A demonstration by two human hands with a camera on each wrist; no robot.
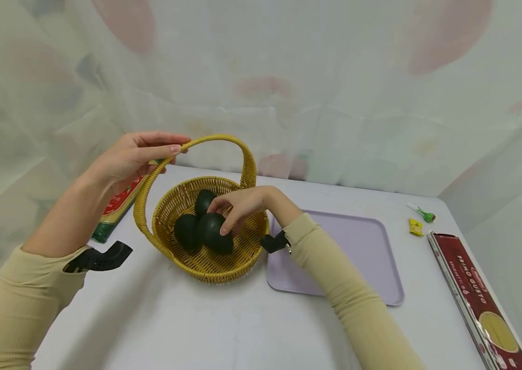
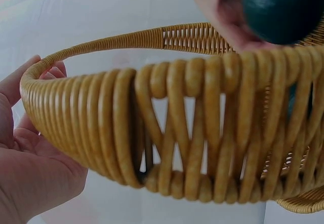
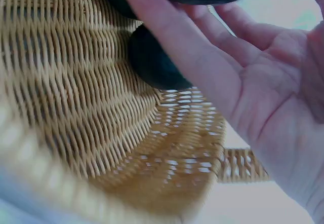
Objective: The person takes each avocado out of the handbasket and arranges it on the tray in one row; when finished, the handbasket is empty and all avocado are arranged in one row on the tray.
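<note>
Right hand [image 1: 242,205] curls over the front dark green avocado [image 1: 215,234] inside the yellow woven wicker basket [image 1: 205,267]; left hand [image 1: 127,159] grips its arched handle [image 1: 242,149] above.

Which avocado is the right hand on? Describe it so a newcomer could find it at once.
Find the yellow wicker basket left of the lilac tray. Three dark green avocados lie inside. The right hand grips the front right avocado, nearest the tray; the other two lie untouched.

Yellow wicker basket [image 1: 205,259] upright on table; three dark green avocados [image 1: 215,234] inside.
</note>
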